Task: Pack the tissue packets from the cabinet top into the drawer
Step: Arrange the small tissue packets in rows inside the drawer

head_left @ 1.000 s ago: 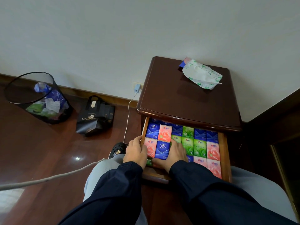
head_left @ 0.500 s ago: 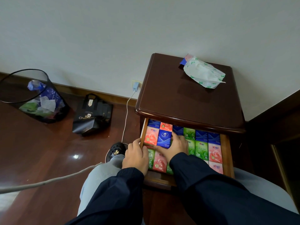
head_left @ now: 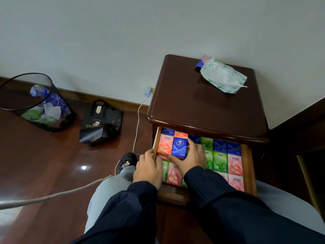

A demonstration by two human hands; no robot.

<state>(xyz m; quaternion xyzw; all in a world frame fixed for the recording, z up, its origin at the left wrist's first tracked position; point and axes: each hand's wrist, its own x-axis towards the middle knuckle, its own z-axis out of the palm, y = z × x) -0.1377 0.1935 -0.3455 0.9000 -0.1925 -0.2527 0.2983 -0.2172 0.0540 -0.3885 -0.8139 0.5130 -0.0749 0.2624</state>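
Observation:
The wooden drawer (head_left: 248,170) stands pulled out of the dark cabinet (head_left: 202,110), filled with several pink, blue and green tissue packets. My right hand (head_left: 192,160) lies inside it, thumb and fingers cupped around a blue tissue packet (head_left: 179,147) in the back left part, beside a pink packet (head_left: 165,144). My left hand (head_left: 148,170) grips the drawer's left wall, thumb outside and fingers inside over a green packet (head_left: 165,171). On the cabinet top lies a crumpled white wrapper (head_left: 222,77) with a pink and blue scrap (head_left: 202,61) under its far end.
A black mesh waste bin (head_left: 35,103) with rubbish and a black paper bag (head_left: 100,123) stand on the wooden floor at the left. A white charger cable (head_left: 138,124) runs from the wall socket past my black shoe (head_left: 127,160). Dark furniture borders the right.
My right hand has pushed the blue and pink packets toward the back of the drawer, uncovering green and pink packets at the front left. The left hand stays on the drawer's side.

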